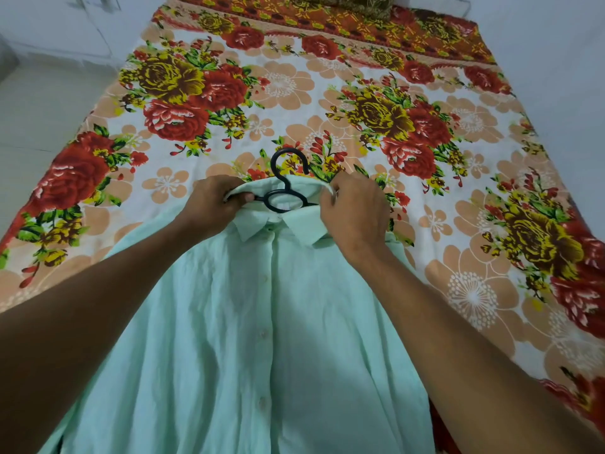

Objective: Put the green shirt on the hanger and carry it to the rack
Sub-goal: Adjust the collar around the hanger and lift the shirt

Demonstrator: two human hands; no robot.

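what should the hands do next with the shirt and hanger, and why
Probably lift: the black hanger already sits inside the collar of the green shirt, hook poking out, and both the left hand and right hand pinch the shoulders while it lies on the bed.

A pale green buttoned cotton shirt (262, 322) is lying front-up on a floral bedsheet (327, 93). A black plastic hanger (284, 188) is sitting inside the collar, hook pointing to twelve o'clock. The left hand (212, 204) and right hand (353, 211) are pinching the collar at nine and three o'clock.
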